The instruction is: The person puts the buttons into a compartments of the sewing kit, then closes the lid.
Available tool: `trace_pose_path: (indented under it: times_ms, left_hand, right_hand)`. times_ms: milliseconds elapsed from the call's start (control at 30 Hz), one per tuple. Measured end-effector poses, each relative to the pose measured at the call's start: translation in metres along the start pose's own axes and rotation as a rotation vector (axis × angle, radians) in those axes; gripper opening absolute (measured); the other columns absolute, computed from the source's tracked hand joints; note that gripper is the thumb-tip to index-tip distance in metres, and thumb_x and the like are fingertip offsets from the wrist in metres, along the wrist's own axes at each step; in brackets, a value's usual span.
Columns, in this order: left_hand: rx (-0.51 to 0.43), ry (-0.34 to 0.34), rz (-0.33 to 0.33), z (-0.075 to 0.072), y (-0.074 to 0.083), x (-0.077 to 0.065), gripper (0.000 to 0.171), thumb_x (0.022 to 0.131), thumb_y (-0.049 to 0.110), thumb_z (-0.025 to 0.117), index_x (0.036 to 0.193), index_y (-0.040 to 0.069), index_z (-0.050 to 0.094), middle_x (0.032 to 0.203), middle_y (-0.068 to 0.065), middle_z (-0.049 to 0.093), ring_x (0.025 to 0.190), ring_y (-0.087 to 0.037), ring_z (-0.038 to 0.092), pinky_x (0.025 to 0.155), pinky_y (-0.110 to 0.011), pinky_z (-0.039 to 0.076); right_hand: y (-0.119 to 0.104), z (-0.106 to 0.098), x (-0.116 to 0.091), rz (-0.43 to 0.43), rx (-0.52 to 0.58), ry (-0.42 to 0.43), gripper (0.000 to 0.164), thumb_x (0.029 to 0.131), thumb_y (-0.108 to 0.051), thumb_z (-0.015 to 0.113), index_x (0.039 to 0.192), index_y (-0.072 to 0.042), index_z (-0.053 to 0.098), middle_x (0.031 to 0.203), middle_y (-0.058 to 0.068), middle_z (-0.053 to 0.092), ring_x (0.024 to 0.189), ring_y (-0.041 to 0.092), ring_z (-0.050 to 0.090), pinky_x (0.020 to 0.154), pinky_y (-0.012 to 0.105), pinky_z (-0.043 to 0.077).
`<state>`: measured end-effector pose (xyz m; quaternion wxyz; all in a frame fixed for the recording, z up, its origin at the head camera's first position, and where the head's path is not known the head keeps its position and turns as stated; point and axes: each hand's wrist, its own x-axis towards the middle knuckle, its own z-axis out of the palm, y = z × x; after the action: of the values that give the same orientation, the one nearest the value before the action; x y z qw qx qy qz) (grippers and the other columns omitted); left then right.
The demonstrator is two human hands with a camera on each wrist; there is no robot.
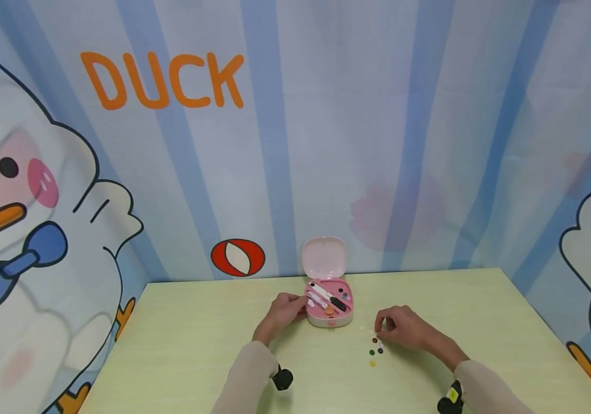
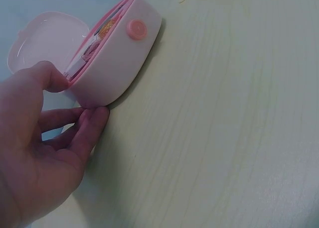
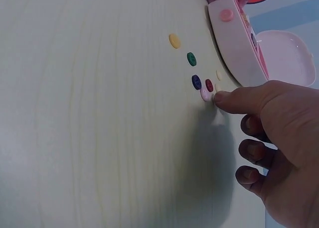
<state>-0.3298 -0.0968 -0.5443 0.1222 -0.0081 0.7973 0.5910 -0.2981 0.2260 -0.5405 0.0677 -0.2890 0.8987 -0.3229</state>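
A pink and white sewing kit box [image 1: 329, 322] stands at the back of the table with its lid [image 1: 325, 259] up. My left hand [image 1: 283, 311] holds its left side, thumb on the rim and fingertips low against the wall in the left wrist view. My right hand [image 1: 404, 328] is down at a small group of buttons right of the box, thumb and index finger pinching at a pale button [image 3: 217, 88]; the index fingertip is hidden. Beside it lie a red button [image 3: 209, 85], a pink button [image 3: 205, 94], a blue button [image 3: 196, 82], a green button [image 3: 191, 59] and a yellow button [image 3: 174, 41].
Inside the box are a white tool with a black end [image 1: 328, 294], an orange round piece [image 1: 329, 310] and small dark pieces. Another pale button [image 3: 219, 75] lies between the buttons and the box. A striped duck-print cloth [image 1: 326, 144] hangs behind the table [image 1: 197, 322].
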Motion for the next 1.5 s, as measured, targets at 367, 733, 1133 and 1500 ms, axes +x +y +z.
trace_pose_path:
  times_ms: [367,733,1133,1500]
  left_hand:
    - [0.030,0.006,-0.016,-0.001,-0.001,0.002,0.044,0.105,0.027,0.059,0.130,-0.009,0.066,0.109,-0.010,0.072,0.096,-0.017,0.069,0.093,-0.033,0.059]
    - [0.022,0.001,-0.002,-0.001,0.002,-0.001,0.044,0.106,0.027,0.059,0.130,-0.009,0.066,0.110,-0.010,0.072,0.099,-0.019,0.069,0.094,-0.034,0.058]
    - [0.016,0.010,-0.010,0.000,-0.003,0.002,0.042,0.105,0.026,0.060,0.127,-0.009,0.068,0.109,-0.010,0.073,0.096,-0.017,0.070,0.092,-0.034,0.059]
    - [0.025,0.014,-0.022,-0.001,-0.002,0.002,0.043,0.105,0.027,0.060,0.128,-0.009,0.067,0.109,-0.011,0.073,0.097,-0.018,0.069,0.093,-0.034,0.058]
  right_hand:
    - [-0.009,-0.006,0.005,-0.004,-0.014,0.004,0.008,0.092,-0.007,0.077,0.088,-0.013,0.073,0.069,-0.008,0.053,0.062,0.005,0.045,0.057,0.023,0.038]
    - [-0.016,-0.011,0.016,-0.018,-0.043,0.030,0.007,0.092,-0.004,0.075,0.090,-0.010,0.072,0.068,-0.008,0.050,0.062,0.005,0.044,0.055,0.022,0.038]
    - [-0.021,-0.017,0.034,-0.012,-0.028,0.057,0.008,0.093,-0.007,0.076,0.091,-0.013,0.071,0.067,-0.008,0.048,0.061,0.007,0.044,0.056,0.023,0.037]
    - [-0.033,-0.024,0.061,-0.017,0.034,0.106,0.003,0.095,-0.009,0.074,0.093,-0.007,0.072,0.070,-0.004,0.052,0.063,0.011,0.047,0.056,0.025,0.038]
